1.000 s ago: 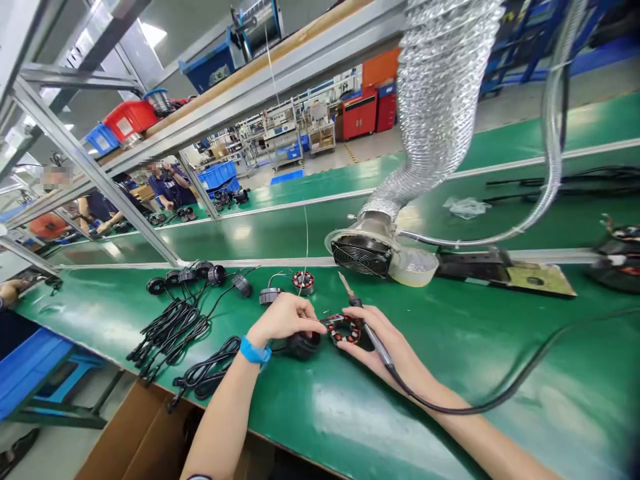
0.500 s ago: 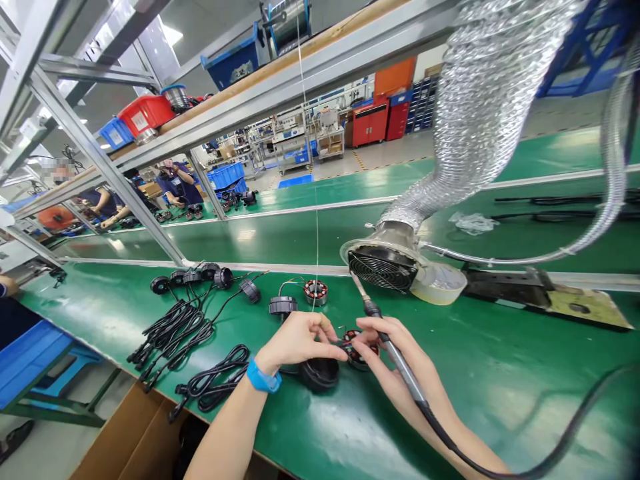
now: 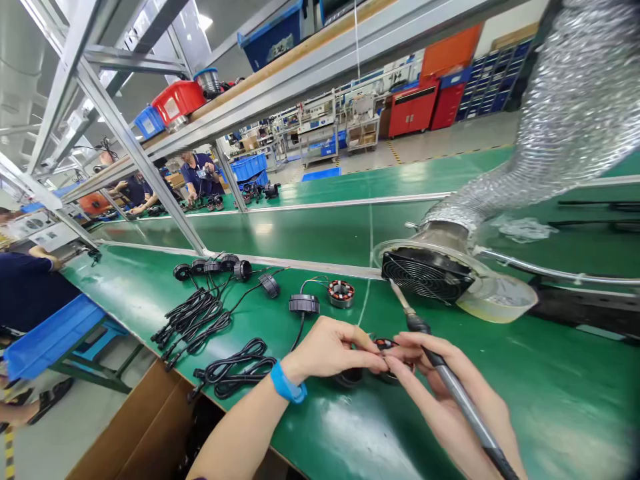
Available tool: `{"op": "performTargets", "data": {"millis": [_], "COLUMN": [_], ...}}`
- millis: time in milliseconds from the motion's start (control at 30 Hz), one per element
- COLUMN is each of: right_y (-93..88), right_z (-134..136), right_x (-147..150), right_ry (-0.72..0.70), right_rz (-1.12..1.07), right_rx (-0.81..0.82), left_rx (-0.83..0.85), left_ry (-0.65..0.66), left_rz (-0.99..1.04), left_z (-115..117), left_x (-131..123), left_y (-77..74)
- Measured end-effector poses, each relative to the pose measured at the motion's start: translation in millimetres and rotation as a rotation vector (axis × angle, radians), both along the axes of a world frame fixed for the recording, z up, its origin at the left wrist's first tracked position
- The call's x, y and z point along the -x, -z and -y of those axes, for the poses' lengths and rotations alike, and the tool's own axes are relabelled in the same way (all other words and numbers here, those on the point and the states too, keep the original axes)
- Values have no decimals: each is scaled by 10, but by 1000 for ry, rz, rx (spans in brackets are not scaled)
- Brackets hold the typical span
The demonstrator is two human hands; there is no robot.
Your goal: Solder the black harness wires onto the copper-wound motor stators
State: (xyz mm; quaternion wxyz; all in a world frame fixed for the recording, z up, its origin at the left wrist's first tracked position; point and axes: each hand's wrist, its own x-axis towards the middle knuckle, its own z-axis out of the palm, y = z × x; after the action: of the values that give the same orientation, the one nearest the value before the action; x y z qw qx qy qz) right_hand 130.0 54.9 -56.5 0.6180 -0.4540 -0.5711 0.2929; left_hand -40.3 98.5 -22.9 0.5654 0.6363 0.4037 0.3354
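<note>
Soldering iron [image 3: 453,379] lies slantwise across the right hand [image 3: 443,417], its long axis running from the lower right up to the left. The bare metal tip points up and away from the person, towards the lower left edge of the round-grilled black fan [image 3: 425,275], at the mouth of the silver flexible duct [image 3: 570,127]. The right hand is closed on the iron's handle; its thumb and fingertips also meet over a wound motor stator [image 3: 385,344]. This ring is near the front of the green workbench [image 3: 550,407], largely covered by fingers, so which way its axis faces cannot be told.

The left hand [image 3: 327,347], with a blue wristband [image 3: 288,383] behind it, reaches in from the other side. Its thumb and forefinger come close together at the stator's edge, near the right fingertips; whether they are clamped on anything cannot be told. A dark round housing [image 3: 349,379] shows partly beneath that hand.

Beyond the hands a second stator [image 3: 341,303] lies flat, its ring opening facing up. Just left of it is a ribbed black cap [image 3: 304,305]. Farther left are a looped black cable [image 3: 239,373] and a bundle of black cables [image 3: 193,317].
</note>
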Motion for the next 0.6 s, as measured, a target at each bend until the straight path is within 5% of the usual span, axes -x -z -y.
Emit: {"op": "performTargets", "data": {"millis": [100, 333, 500, 600], "right_y": [11, 24, -71, -107], "right_z": [12, 6, 66, 101], "right_x": [19, 90, 80, 53], "right_ry": [-2, 23, 66, -36], "right_rz": [-25, -77, 85, 136], "right_rx": [-35, -37, -187, -255], "left_rx": [157, 160, 144, 91], "left_ry": [-27, -60, -15, 86], "left_rz": [84, 121, -27, -105], "left_z": [7, -24, 11, 85], "left_x": [-19, -29, -61, -110], "left_y": [-47, -75, -57, -64]}}
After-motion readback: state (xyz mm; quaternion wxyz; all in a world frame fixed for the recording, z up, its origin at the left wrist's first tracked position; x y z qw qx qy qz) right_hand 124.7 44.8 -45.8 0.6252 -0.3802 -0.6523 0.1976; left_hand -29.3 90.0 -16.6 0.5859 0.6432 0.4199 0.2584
